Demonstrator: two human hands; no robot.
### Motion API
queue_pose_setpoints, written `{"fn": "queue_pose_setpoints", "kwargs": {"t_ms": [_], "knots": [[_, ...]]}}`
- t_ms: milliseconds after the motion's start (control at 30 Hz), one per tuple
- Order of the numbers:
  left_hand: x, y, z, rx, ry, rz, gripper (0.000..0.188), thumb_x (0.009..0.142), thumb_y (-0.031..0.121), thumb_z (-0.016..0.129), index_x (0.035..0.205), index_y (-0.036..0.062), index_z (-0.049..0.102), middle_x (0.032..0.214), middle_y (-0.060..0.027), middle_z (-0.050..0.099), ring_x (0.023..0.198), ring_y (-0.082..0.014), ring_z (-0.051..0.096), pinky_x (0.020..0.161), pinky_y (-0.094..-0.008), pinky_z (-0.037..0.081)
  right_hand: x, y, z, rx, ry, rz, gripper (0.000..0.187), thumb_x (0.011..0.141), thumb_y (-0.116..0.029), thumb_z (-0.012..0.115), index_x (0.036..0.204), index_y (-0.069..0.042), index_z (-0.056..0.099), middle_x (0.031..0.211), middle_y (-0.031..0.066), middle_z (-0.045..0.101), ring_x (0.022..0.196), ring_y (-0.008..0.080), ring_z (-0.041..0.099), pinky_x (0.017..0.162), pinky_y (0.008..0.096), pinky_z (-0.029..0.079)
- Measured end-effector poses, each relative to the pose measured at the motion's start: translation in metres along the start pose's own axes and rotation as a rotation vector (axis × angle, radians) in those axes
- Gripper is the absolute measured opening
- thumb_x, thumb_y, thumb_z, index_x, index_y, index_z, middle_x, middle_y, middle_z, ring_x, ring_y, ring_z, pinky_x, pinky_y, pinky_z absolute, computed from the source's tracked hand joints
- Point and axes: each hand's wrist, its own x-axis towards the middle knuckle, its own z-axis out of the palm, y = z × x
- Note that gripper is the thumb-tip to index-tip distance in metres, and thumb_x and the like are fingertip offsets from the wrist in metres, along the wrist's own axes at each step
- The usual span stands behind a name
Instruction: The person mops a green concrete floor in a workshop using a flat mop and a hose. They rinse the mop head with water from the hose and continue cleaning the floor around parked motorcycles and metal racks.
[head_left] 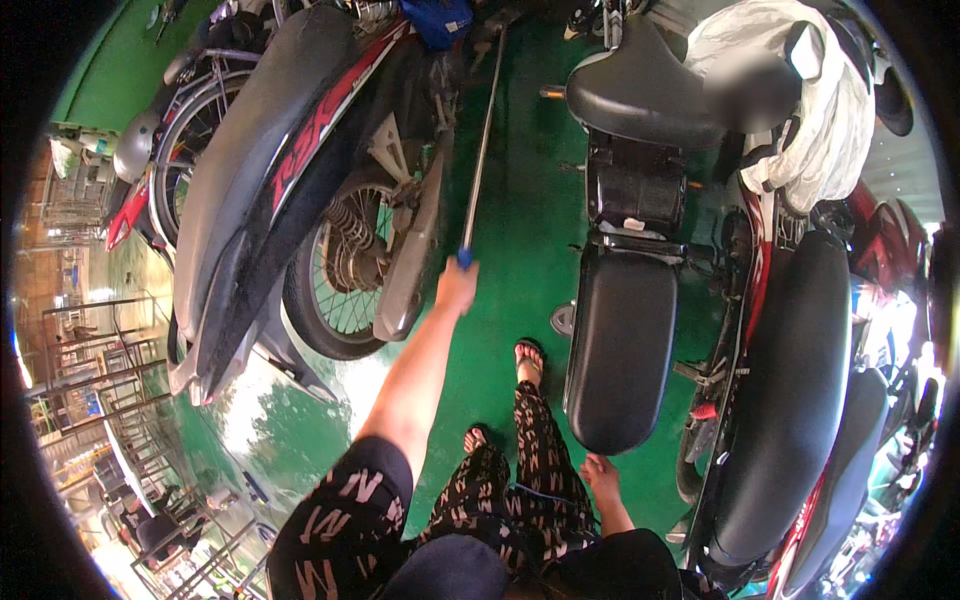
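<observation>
Glossy green floor (520, 285) spreads around a long black padded seat (622, 350). Left of that seat, the left hand (457, 285) has its grip clamped on the blue end (465, 257) of a slim silver metal pole (484, 150), reaching forward past the seat. The right hand (602, 478), its grip loosely apart, is just behind the seat. Farther left of it stands a grey motorcycle with a red stripe (250, 135)

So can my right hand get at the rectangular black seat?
Probably yes: your right hand looks empty beside the near end of the rectangular black seat, and nothing visible stands between them.
</observation>
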Motion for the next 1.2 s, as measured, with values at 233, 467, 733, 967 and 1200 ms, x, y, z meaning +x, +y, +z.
{"fn": "queue_pose_setpoints", "kwargs": {"t_ms": [233, 467, 733, 967, 1200], "knots": [[-0.076, -0.038, -0.016, -0.141, -0.154, -0.086, 0.03, 0.084, 0.028, 0.054, 0.092, 0.0034, 0.039, 0.052, -0.0091, 0.048, 0.037, -0.022, 0.051, 0.031, -0.0376, 0.036, -0.009, 0.035, 0.017, -0.779, -0.097, -0.45, 0.035, 0.083, -0.024, 0.061, 0.112, -0.005, 0.056, 0.095, 0.0108, 0.065, 0.084, 0.0201, 0.063, 0.075, 0.0304, 0.048], [-0.355, -0.285, -0.13, 0.26, -0.141, -0.145, 0.04, 0.082, 0.039, 0.058, 0.092, 0.0022, 0.046, 0.07, -0.0234, 0.056, 0.069, -0.0419, 0.058, 0.06, -0.048, 0.043, -0.058, -0.047, 0.143, -0.84, -0.367, -0.585, 0.045, 0.081, -0.031, 0.061, 0.117, -0.007, 0.049, 0.102, 0.0155, 0.061, 0.096, 0.0298, 0.059, 0.08, 0.039, 0.047], [-0.599, -0.348, -0.21, 0.231, -0.271, -0.358, 0.038, 0.076, 0.031, 0.066, 0.099, 0.0035, 0.055, 0.072, -0.0208, 0.059, 0.067, -0.0349, 0.059, 0.063, -0.0416, 0.046, -0.134, -0.047, 0.278, -1.577, -0.692, -1.174, 0.072, 0.072, -0.028, 0.07, 0.134, -0.02, 0.034, 0.145, 0.0149, 0.018, 0.134, 0.0321, 0.019, 0.108, 0.05, 0.018], [-0.518, -0.277, -0.261, 0.379, -0.188, -0.366, 0.031, 0.073, 0.023, 0.064, 0.097, 0.0046, 0.055, 0.072, -0.0227, 0.059, 0.071, -0.0402, 0.059, 0.063, -0.0459, 0.046, -0.05, -0.094, 0.346, -1.612, -0.497, -1.429, 0.027, 0.077, -0.02, 0.059, 0.103, -0.012, 0.056, 0.127, 0.012, 0.045, 0.13, 0.0289, 0.03, 0.107, 0.0537, 0.017], [-0.311, -0.154, -0.204, 0.309, -0.295, -0.166, 0.032, 0.075, 0.015, 0.054, 0.103, 0.0002, 0.049, 0.076, -0.0253, 0.06, 0.074, -0.0423, 0.06, 0.069, -0.0495, 0.048, 0.104, -0.263, 0.339, -1.672, -0.034, -1.405, 0.022, 0.079, -0.015, 0.051, 0.1, -0.013, 0.055, 0.121, 0.007, 0.049, 0.125, 0.0267, 0.037, 0.105, 0.0488, 0.024]]}}
